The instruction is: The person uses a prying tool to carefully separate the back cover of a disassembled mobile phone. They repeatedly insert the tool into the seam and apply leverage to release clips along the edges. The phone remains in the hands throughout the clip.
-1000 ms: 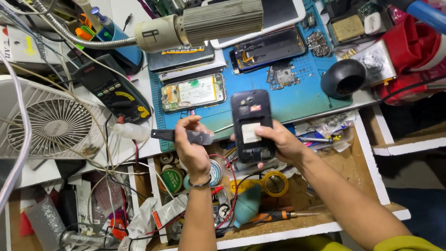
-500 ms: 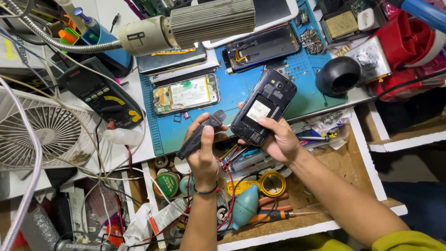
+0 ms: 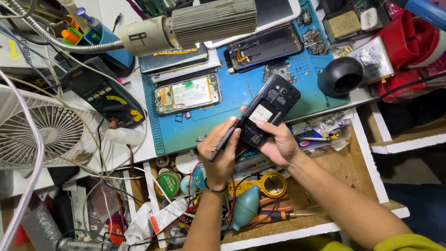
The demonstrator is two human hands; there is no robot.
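Black and backless, the opened phone [image 3: 269,109] sits tilted in the right hand [image 3: 278,144], fingers wrapped round its lower end, above the blue work mat's [image 3: 186,132] near edge. Left hand [image 3: 218,155] pinches a dark slim tool [image 3: 225,142], tip touching the phone's side. Another gutted phone [image 3: 188,94] lies on the mat, multimeter [image 3: 104,97] further left.

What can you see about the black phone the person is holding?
The black phone is tilted, with its top pointing up and to the right. Its back cover is off, showing a white label and a small round camera. It looks like dark plastic. The right hand grips its lower end above the blue mat, while the left hand presses a thin dark tool against its edge.
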